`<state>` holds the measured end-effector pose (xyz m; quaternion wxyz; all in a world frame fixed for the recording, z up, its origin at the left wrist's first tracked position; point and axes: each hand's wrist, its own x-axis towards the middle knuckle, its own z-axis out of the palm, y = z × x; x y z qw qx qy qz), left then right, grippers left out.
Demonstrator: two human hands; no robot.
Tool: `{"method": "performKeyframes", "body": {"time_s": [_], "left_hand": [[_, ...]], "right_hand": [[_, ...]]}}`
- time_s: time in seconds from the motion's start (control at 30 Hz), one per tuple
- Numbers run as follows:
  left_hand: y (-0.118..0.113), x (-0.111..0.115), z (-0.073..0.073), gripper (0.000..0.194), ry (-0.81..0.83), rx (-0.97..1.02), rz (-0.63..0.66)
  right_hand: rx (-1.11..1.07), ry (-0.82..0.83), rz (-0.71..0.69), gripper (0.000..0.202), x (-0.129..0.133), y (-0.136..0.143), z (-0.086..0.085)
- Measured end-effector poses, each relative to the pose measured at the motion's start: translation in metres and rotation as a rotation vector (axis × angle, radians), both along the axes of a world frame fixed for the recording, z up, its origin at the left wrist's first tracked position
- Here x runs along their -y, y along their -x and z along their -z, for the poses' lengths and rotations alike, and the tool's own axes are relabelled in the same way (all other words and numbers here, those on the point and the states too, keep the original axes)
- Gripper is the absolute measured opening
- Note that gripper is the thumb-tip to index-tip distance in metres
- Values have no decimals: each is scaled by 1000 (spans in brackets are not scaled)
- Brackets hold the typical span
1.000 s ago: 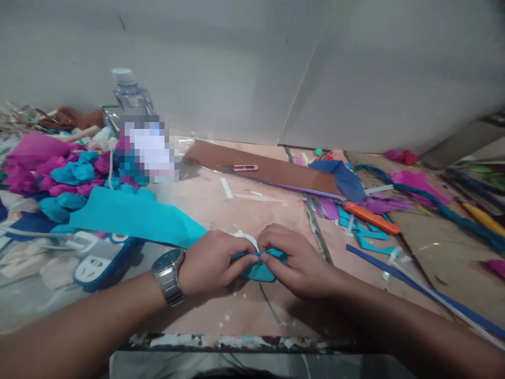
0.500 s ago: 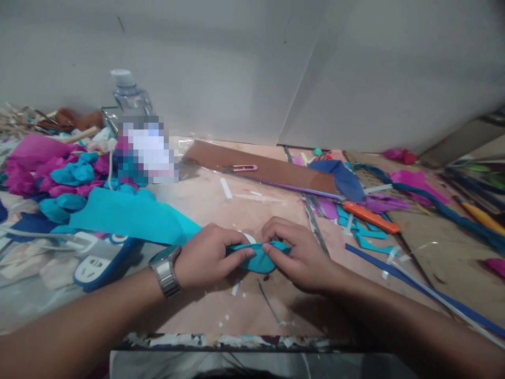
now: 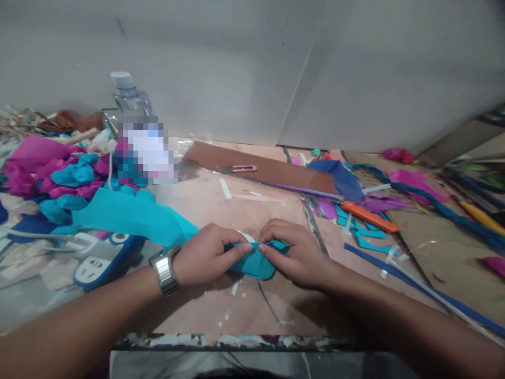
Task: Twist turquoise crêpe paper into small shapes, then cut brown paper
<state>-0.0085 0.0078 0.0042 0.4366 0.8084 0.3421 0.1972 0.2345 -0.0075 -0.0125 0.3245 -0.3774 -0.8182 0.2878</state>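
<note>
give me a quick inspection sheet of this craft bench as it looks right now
surface: pinkish table, littered with paper scraps
job's things: teal paper piece, pinched along its top edge by both hands
clutter: crumpled magenta and teal paper pile; water bottle; brown board; pink snips; orange cutter
hands: left hand and right hand, thumbs meeting on the paper
cables: white cord at left
surroundings: grey wall panels

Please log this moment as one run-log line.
left hand: pinching teal paper piece | right hand: pinching same piece | surface: table
</note>
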Motion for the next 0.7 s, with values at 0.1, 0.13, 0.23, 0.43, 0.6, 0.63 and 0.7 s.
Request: {"method": "performKeyframes", "body": {"time_s": [0.1, 0.13, 0.23, 0.43, 0.6, 0.63, 0.7], "left_hand": [[1, 0, 0, 42, -26, 3, 8], [1, 0, 0, 42, -32, 5, 13], [1, 0, -1, 41, -30, 13, 24], [1, -2, -2, 43, -49, 3, -10], [3, -5, -1, 47, -62, -12, -31], [3, -5, 0, 48, -58, -18, -31], [3, -5, 0, 48, -49, -23, -27]], "right_hand": [[7, 2, -2, 10, 0, 0, 0], [5, 2, -7, 10, 1, 1, 0], [-6, 0, -28, 11, 1, 2, -1], [-45, -2, -2, 10, -2, 2, -3], [-43, -4, 18, 11, -3, 1, -5], [-39, -2, 16, 11, -2, 1, -5], [-29, -1, 14, 10, -2, 1, -4]]}}
